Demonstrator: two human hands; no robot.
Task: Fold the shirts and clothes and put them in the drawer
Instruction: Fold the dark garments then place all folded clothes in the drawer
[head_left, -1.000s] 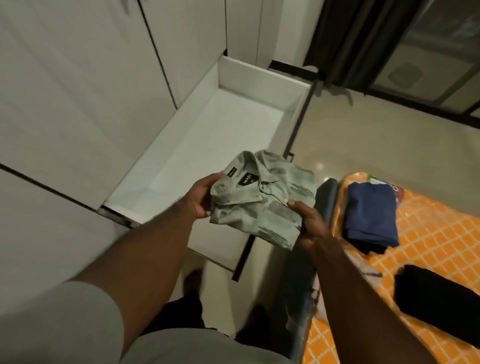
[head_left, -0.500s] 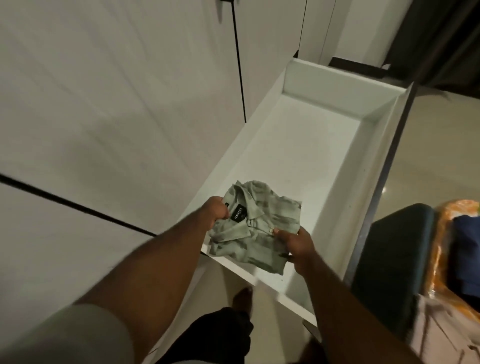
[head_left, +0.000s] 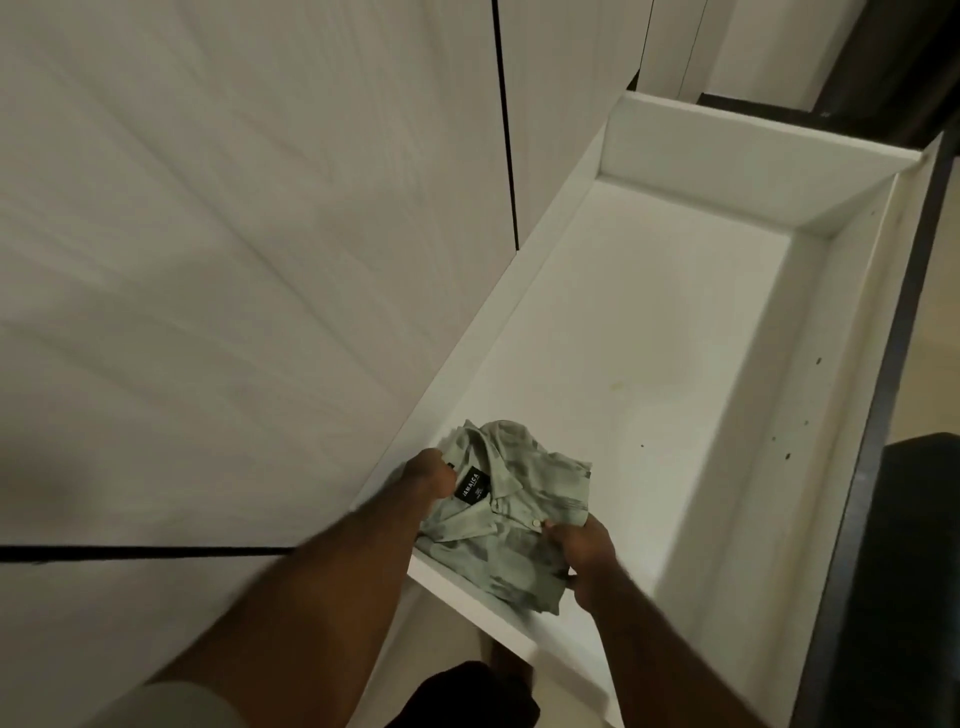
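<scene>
Shirt (head_left: 511, 512): folded, pale green print, collar toward cabinet | over drawer (head_left: 675, 332) near end | I noted left hand (head_left: 428, 475) and right hand (head_left: 582, 543) both gripping it

1. Folded green shirt (head_left: 506, 512) w/ black neck label, over near-left corner of open white drawer (head_left: 769, 150).
2. L hand (head_left: 428, 475) grips shirt's collar side; R hand (head_left: 584, 545) pinches its right edge near a button.
3. White cabinet doors (head_left: 234, 260) at left; dark drawer front (head_left: 883, 415) at right.
</scene>
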